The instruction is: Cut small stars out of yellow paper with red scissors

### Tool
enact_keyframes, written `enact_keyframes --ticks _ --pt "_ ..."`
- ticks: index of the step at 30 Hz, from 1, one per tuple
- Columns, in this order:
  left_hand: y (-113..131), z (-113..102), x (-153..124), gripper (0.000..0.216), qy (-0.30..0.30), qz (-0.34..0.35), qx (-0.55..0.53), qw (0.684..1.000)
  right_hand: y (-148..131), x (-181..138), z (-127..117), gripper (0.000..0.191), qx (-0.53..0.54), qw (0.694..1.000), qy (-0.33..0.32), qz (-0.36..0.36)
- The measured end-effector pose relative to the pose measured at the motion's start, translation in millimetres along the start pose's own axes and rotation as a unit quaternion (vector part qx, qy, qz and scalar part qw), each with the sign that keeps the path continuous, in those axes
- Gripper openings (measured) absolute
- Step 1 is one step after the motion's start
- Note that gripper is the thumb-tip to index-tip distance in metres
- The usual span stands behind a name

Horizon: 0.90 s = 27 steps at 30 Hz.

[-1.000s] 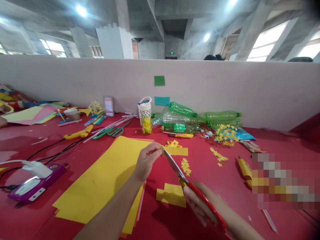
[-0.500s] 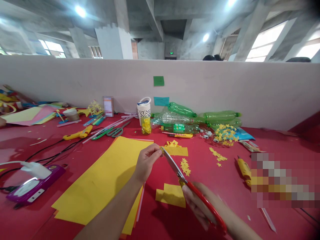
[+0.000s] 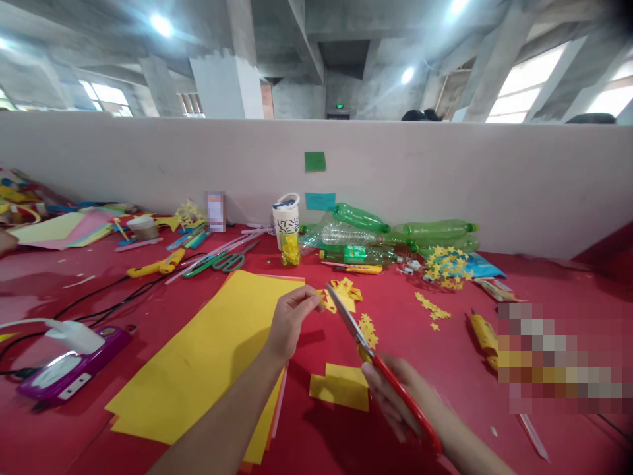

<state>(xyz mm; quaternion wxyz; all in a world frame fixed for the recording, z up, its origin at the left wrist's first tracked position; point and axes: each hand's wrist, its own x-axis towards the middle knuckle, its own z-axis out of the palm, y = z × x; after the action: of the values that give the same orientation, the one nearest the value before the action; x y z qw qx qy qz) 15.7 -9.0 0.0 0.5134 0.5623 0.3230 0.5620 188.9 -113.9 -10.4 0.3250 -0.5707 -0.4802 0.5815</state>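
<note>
My left hand [image 3: 293, 318] pinches a small piece of yellow paper [image 3: 322, 302] between thumb and fingertips, above the table. In my right hand [image 3: 393, 396] is a pair of scissors [image 3: 350, 323] with red handles, blades pointing up and left. The blade tips lie just right of the pinched piece, apart from it. Beyond the blades lies a small heap of yellow paper scraps [image 3: 346, 293]. A cluster of small yellow paper stars [image 3: 366, 330] rests beside the blades. Nearer me are yellow paper rectangles [image 3: 341, 386]. Under my left forearm spreads a stack of yellow sheets [image 3: 198, 356].
Plastic bottles [image 3: 359, 218] and a white cup [image 3: 285, 218] stand or lie along the partition. A star-covered bundle [image 3: 448, 267] sits right. Glue gun [image 3: 155, 265], grey scissors [image 3: 232, 261] and purple power strip [image 3: 74, 366] lie left. Another person's hand [image 3: 6, 243] shows far left.
The scissor blades have moved off the pinched paper, slightly right. The plain yellow strip near my fingertips now no longer shows as one long band; a shorter piece lies by the scraps.
</note>
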Motion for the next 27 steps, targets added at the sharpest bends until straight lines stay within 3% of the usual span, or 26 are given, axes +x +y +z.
enact_keyframes --ticks 5,9,13,18,22,27 --pt "-3 4 -3 0.015 -0.027 -0.096 -0.129 0.987 -2 10 -18 0.043 0.038 0.988 0.110 -0.102" --pt "-4 14 -11 0.011 -0.068 -0.141 -0.178 0.972 -4 17 -33 0.035 0.053 0.977 0.171 -0.117" --pt "-6 22 -17 0.018 -0.132 -0.141 -0.098 0.976 -6 17 -32 0.031 0.097 0.976 0.144 -0.135" --pt "-17 24 -13 0.020 -0.173 -0.058 0.120 0.976 -8 18 -33 0.022 0.095 0.962 0.209 -0.148" --pt "-30 31 -12 0.014 -0.225 0.002 0.319 0.921 -9 22 -41 0.017 0.092 0.951 0.263 -0.137" --pt "-38 49 -19 0.022 -0.277 0.112 0.532 0.792 -14 19 -45 0.019 0.077 0.949 0.270 -0.141"
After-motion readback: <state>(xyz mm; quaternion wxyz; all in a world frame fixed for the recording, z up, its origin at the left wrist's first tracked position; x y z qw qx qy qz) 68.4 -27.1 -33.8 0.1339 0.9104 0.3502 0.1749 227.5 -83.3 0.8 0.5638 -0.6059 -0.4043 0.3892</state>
